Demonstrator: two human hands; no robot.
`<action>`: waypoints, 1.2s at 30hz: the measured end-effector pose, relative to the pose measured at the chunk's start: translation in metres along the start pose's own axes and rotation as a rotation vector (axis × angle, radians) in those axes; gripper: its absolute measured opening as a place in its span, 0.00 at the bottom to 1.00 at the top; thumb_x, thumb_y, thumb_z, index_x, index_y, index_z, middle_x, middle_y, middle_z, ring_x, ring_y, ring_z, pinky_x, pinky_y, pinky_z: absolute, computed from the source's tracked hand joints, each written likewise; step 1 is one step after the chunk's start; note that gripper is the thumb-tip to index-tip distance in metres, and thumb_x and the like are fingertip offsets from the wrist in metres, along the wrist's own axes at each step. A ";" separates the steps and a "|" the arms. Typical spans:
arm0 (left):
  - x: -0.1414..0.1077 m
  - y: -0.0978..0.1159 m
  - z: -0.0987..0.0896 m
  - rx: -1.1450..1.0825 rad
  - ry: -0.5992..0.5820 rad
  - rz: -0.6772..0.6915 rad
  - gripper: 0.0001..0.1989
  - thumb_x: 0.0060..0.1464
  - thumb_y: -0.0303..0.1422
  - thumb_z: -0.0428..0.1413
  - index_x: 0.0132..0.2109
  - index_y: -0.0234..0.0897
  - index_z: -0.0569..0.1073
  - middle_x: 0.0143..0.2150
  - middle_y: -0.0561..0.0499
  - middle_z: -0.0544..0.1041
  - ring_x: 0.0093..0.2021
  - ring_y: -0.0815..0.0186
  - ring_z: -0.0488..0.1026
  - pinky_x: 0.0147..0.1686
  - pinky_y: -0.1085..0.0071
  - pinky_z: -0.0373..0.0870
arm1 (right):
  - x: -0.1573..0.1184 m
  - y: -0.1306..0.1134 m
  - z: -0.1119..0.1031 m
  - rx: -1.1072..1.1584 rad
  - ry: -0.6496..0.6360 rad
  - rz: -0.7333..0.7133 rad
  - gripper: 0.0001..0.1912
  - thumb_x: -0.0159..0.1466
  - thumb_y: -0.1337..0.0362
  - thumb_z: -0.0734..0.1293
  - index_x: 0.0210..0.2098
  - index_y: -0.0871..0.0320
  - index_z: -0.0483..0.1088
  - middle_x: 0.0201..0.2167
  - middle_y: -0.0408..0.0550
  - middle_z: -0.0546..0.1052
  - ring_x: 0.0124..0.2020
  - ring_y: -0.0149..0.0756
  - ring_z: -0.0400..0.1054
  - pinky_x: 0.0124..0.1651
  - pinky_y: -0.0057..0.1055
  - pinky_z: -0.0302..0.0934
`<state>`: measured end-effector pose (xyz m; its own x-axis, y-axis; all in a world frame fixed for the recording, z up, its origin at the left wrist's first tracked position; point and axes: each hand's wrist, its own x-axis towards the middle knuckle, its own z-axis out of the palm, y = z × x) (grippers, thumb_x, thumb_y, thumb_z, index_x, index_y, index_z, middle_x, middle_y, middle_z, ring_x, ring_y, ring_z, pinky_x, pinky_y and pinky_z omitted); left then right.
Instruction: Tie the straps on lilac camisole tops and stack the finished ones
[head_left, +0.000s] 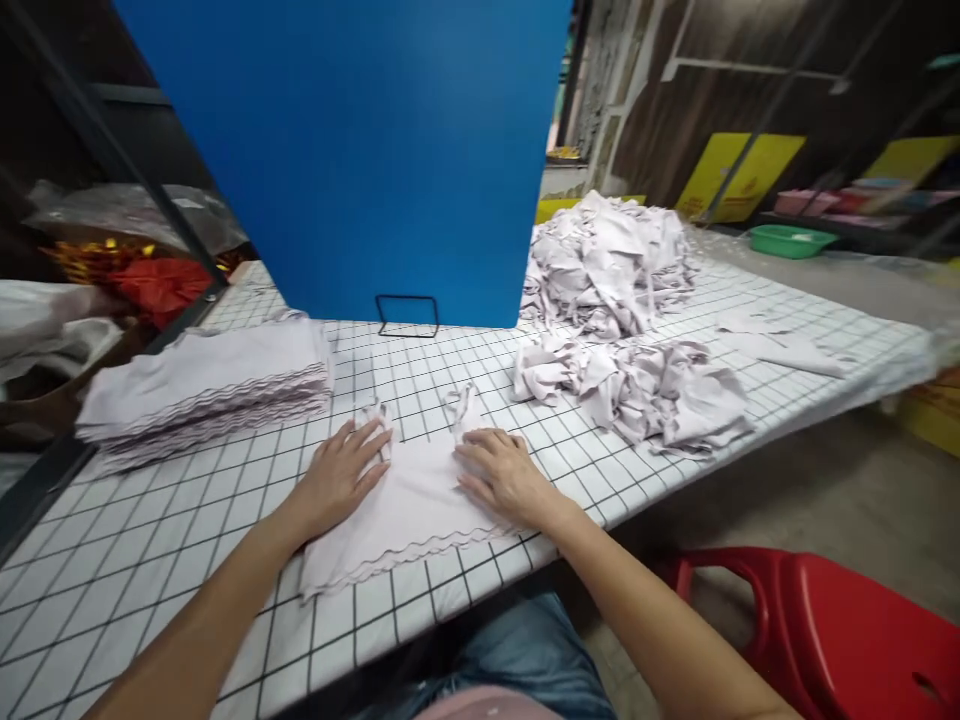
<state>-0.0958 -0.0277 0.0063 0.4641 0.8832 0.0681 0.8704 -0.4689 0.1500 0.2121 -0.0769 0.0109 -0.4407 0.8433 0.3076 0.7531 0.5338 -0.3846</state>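
Note:
A pale, pinkish-white garment (pixel 420 500) with a wavy hem lies spread on the checked tabletop in front of me. Its hem faces my body, and two narrow strap-like ends stick out at the far side. My left hand (pixel 341 475) rests flat on the left part of the cloth, fingers apart. Over the right part lies my right hand (pixel 510 478), its fingers stretched out and slightly bent on the fabric. A neat stack of similar garments (pixel 210 385) with wavy edges stands to the left.
A large blue board (pixel 375 170) stands upright at the far side, a black wire stand (pixel 407 316) at its foot. Crumpled cloth forms a small heap (pixel 637 390) and a bigger heap (pixel 607 260) on the right. A red plastic chair (pixel 847 630) stands beside the table (pixel 187 560).

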 end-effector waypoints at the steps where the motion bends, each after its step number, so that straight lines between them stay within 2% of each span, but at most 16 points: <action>1: 0.001 -0.003 0.002 -0.001 -0.003 0.000 0.29 0.64 0.50 0.41 0.69 0.48 0.58 0.73 0.51 0.50 0.72 0.43 0.44 0.64 0.42 0.52 | 0.003 0.007 -0.005 -0.025 0.032 0.033 0.20 0.69 0.52 0.60 0.57 0.50 0.65 0.60 0.53 0.67 0.60 0.52 0.60 0.57 0.54 0.57; 5: 0.004 -0.010 0.009 0.004 -0.006 0.013 0.30 0.64 0.49 0.41 0.70 0.47 0.56 0.73 0.50 0.50 0.72 0.43 0.44 0.64 0.43 0.51 | 0.018 0.054 -0.032 -0.282 0.250 0.303 0.18 0.65 0.62 0.65 0.54 0.56 0.68 0.59 0.59 0.67 0.59 0.57 0.58 0.56 0.58 0.53; 8: 0.004 -0.008 0.008 0.014 0.071 0.031 0.30 0.64 0.49 0.41 0.67 0.42 0.60 0.72 0.46 0.52 0.71 0.44 0.47 0.64 0.45 0.53 | 0.027 0.083 -0.056 -0.351 0.262 0.448 0.08 0.65 0.65 0.64 0.42 0.60 0.73 0.48 0.62 0.74 0.53 0.56 0.63 0.53 0.56 0.54; 10: 0.004 -0.002 0.002 0.007 0.142 0.072 0.29 0.64 0.49 0.43 0.65 0.40 0.63 0.71 0.44 0.54 0.70 0.46 0.49 0.65 0.47 0.54 | 0.032 0.086 -0.074 -0.276 0.286 0.464 0.09 0.67 0.64 0.62 0.34 0.60 0.72 0.39 0.58 0.76 0.47 0.50 0.67 0.49 0.50 0.58; 12: 0.005 0.009 -0.010 -0.033 0.194 0.113 0.27 0.64 0.48 0.44 0.62 0.40 0.65 0.70 0.43 0.58 0.69 0.48 0.52 0.65 0.49 0.54 | 0.036 0.074 -0.095 -0.049 0.335 0.406 0.12 0.69 0.61 0.60 0.31 0.59 0.69 0.31 0.52 0.75 0.37 0.41 0.68 0.41 0.41 0.62; 15: 0.007 0.037 -0.034 -0.172 0.192 0.118 0.28 0.62 0.51 0.46 0.62 0.41 0.65 0.67 0.44 0.62 0.67 0.50 0.56 0.64 0.49 0.56 | 0.049 0.037 -0.127 0.460 0.369 0.205 0.14 0.70 0.56 0.60 0.31 0.56 0.64 0.25 0.44 0.70 0.26 0.31 0.65 0.29 0.30 0.60; 19: 0.020 0.083 -0.058 -0.435 0.052 0.079 0.41 0.55 0.55 0.55 0.70 0.47 0.51 0.71 0.44 0.54 0.68 0.47 0.56 0.61 0.46 0.60 | 0.081 -0.015 -0.162 0.867 0.426 -0.029 0.14 0.67 0.52 0.64 0.33 0.54 0.62 0.26 0.40 0.69 0.25 0.27 0.64 0.29 0.26 0.62; 22: 0.035 0.109 -0.060 -0.607 0.061 0.060 0.51 0.49 0.54 0.60 0.72 0.49 0.42 0.73 0.41 0.46 0.67 0.44 0.56 0.59 0.46 0.64 | 0.109 -0.042 -0.178 1.079 0.461 -0.105 0.11 0.69 0.56 0.62 0.34 0.54 0.60 0.27 0.38 0.68 0.26 0.26 0.64 0.31 0.25 0.63; 23: 0.040 0.115 -0.059 -0.657 0.089 0.045 0.53 0.48 0.53 0.62 0.72 0.48 0.42 0.73 0.40 0.48 0.66 0.43 0.59 0.57 0.48 0.66 | 0.117 -0.049 -0.182 1.142 0.471 -0.114 0.10 0.70 0.58 0.61 0.34 0.54 0.60 0.27 0.37 0.68 0.27 0.25 0.64 0.32 0.24 0.63; 25: 0.048 0.121 -0.059 -0.753 0.168 -0.003 0.50 0.47 0.51 0.63 0.71 0.44 0.49 0.68 0.37 0.59 0.59 0.45 0.67 0.51 0.52 0.72 | 0.131 -0.062 -0.187 1.241 0.474 -0.115 0.09 0.72 0.64 0.59 0.34 0.54 0.59 0.27 0.37 0.66 0.28 0.23 0.64 0.34 0.23 0.63; 27: 0.052 0.120 -0.064 -0.824 0.259 -0.041 0.39 0.50 0.49 0.62 0.64 0.39 0.62 0.56 0.39 0.73 0.49 0.50 0.75 0.41 0.58 0.75 | 0.139 -0.074 -0.190 1.292 0.471 -0.133 0.09 0.72 0.67 0.58 0.33 0.55 0.58 0.26 0.36 0.65 0.27 0.23 0.63 0.34 0.24 0.62; 29: 0.051 0.112 -0.077 -0.872 0.319 -0.031 0.24 0.54 0.47 0.59 0.52 0.35 0.74 0.43 0.43 0.79 0.40 0.55 0.77 0.35 0.63 0.74 | 0.138 -0.082 -0.192 1.294 0.488 -0.179 0.09 0.72 0.66 0.59 0.33 0.55 0.60 0.27 0.37 0.65 0.29 0.23 0.64 0.35 0.25 0.63; 30: 0.048 0.105 -0.086 -0.889 0.344 -0.014 0.20 0.55 0.46 0.58 0.46 0.34 0.77 0.39 0.45 0.80 0.38 0.56 0.77 0.34 0.64 0.73 | 0.135 -0.084 -0.192 1.290 0.514 -0.191 0.09 0.71 0.67 0.59 0.33 0.56 0.61 0.28 0.38 0.66 0.31 0.24 0.65 0.36 0.26 0.63; 32: 0.037 0.086 -0.105 -0.901 0.395 0.009 0.15 0.55 0.43 0.58 0.41 0.35 0.80 0.36 0.47 0.80 0.37 0.59 0.76 0.35 0.67 0.72 | 0.123 -0.081 -0.192 1.275 0.587 -0.157 0.06 0.70 0.67 0.60 0.34 0.55 0.63 0.31 0.40 0.68 0.35 0.27 0.67 0.38 0.28 0.64; 34: 0.020 0.064 -0.123 -0.855 0.420 0.003 0.13 0.55 0.41 0.58 0.41 0.38 0.80 0.37 0.49 0.80 0.37 0.62 0.76 0.35 0.69 0.72 | 0.103 -0.069 -0.185 1.250 0.635 -0.079 0.06 0.69 0.66 0.61 0.34 0.54 0.63 0.32 0.41 0.68 0.38 0.29 0.68 0.40 0.30 0.64; 36: -0.002 0.041 -0.131 -0.766 0.343 -0.020 0.12 0.53 0.39 0.59 0.42 0.39 0.81 0.36 0.50 0.80 0.36 0.63 0.75 0.33 0.72 0.70 | 0.076 -0.051 -0.170 1.186 0.582 -0.024 0.10 0.68 0.61 0.63 0.30 0.55 0.62 0.29 0.41 0.65 0.34 0.29 0.67 0.39 0.31 0.64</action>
<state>-0.0823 -0.0472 0.1416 0.2666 0.9035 0.3357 0.4682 -0.4258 0.7743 0.2233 -0.0501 0.2016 0.0498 0.8422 0.5368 -0.2650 0.5294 -0.8059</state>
